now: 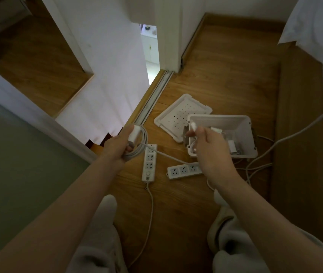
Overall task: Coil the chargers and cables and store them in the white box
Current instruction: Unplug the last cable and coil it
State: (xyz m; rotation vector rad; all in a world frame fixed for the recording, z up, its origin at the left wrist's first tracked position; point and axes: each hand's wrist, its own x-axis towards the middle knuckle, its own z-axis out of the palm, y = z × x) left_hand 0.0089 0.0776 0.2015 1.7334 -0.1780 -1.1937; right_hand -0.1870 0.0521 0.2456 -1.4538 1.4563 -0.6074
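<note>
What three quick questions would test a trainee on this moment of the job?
1. True or false: the lid lies on the floor, off the white box.
2. How many power strips lie on the floor?
3. The left hand holds: A the charger with its coiled cable; B the lid; C nothing.
Key: 1 true; 2 two; 3 A.

White charger (134,133), cable (137,152) partly coiled; white box (243,125) open, upright.
</note>
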